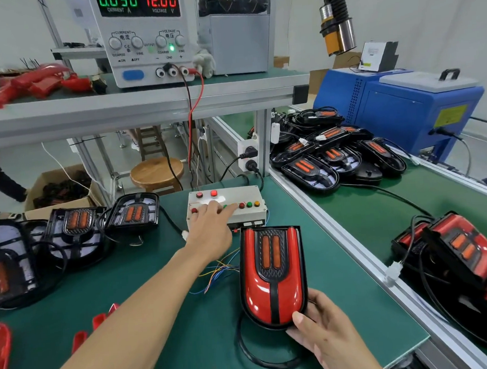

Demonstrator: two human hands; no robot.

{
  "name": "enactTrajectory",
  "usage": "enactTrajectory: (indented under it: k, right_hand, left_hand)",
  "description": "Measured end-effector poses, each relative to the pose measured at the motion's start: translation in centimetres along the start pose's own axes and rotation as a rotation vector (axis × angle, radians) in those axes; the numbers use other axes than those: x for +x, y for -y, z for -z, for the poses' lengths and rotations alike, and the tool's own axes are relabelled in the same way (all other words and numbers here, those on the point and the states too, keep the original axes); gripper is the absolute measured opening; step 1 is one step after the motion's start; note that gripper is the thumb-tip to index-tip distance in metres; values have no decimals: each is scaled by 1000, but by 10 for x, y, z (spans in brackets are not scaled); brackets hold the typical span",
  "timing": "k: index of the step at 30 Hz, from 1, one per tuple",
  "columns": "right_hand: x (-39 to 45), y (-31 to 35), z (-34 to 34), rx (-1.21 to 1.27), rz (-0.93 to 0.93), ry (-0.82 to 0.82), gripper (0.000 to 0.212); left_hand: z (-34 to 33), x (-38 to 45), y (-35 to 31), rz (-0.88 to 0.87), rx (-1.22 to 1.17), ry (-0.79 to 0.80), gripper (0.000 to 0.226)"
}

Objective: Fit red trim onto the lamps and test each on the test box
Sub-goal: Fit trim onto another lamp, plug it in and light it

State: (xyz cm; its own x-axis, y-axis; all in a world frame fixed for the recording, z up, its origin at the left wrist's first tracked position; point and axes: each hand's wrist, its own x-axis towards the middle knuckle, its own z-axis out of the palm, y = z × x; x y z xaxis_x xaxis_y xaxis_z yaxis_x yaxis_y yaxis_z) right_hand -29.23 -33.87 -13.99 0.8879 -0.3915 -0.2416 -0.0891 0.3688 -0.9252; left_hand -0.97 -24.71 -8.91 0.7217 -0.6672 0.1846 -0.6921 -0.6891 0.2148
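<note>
Where left hand [211, 232] fingers cover test box [226, 205] buttons, right hand [322, 323] grip round lamp [272, 274]

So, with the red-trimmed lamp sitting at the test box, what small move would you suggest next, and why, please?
Probably press the next button along the row on the beige test box. The left hand already rests its fingers on the buttons, the right hand steadies the red-trimmed lamp, and no lamp section looks clearly lit yet.

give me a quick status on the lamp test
Left hand pressing test box buttons. Right hand gripping red-trimmed lamp by its near end. Nothing blocking.
</note>
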Motion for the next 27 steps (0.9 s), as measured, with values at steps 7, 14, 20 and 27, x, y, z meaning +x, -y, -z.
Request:
enactTrajectory:
  k: [7,14,20,27]
  right_hand:
    - [-1,1,0,11,10,15,52]
    - [-2,1,0,6,19,20,56]
    - [0,-2,2,-12,25,3,44]
    - [-1,-1,1,-9,8,-21,35]
  left_hand:
    - [5,23,-10,-42,90,105,70]
    - [5,27,-18,-39,159,190,82]
    - [4,31,-22,-21,182,234,82]
    - [4,27,-22,-35,175,237,89]
